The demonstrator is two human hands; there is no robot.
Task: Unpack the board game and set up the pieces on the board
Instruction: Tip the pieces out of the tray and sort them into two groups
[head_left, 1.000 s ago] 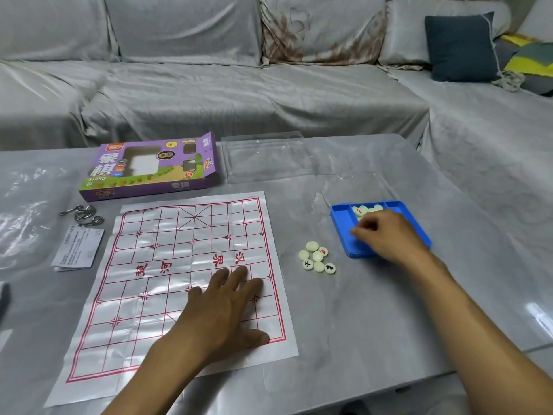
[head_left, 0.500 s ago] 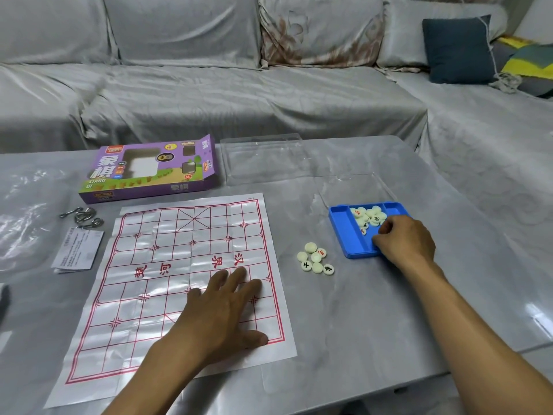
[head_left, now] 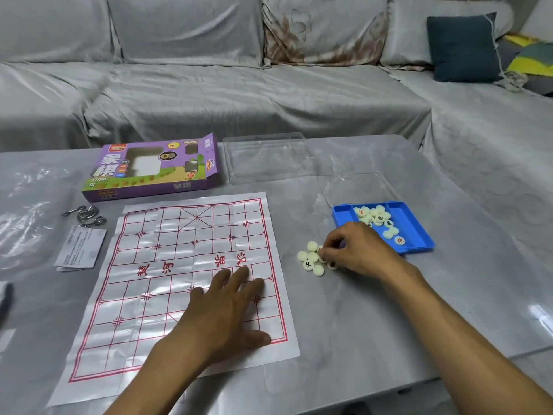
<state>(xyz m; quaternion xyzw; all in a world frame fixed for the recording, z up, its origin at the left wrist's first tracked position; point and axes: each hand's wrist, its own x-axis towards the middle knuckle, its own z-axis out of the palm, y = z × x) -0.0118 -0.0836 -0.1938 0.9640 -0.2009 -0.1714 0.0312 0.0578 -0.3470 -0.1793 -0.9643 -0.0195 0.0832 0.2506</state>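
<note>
A glossy paper board with a red grid lies flat on the grey table. My left hand presses flat on its near right part, fingers straight. To the right of the board sits a small pile of cream round pieces. My right hand hovers at that pile, fingers curled and pinching a piece at its right side. Behind it a blue tray holds several more pieces.
The purple game box lies behind the board. A clear plastic lid rests beside it, another clear cover behind the tray. Metal ring puzzles, a leaflet and a plastic bag lie left. A sofa stands behind.
My right hand left the blue tray and moved left and nearer, down to the pile of pieces on the table. The left hand stayed on the board.
</note>
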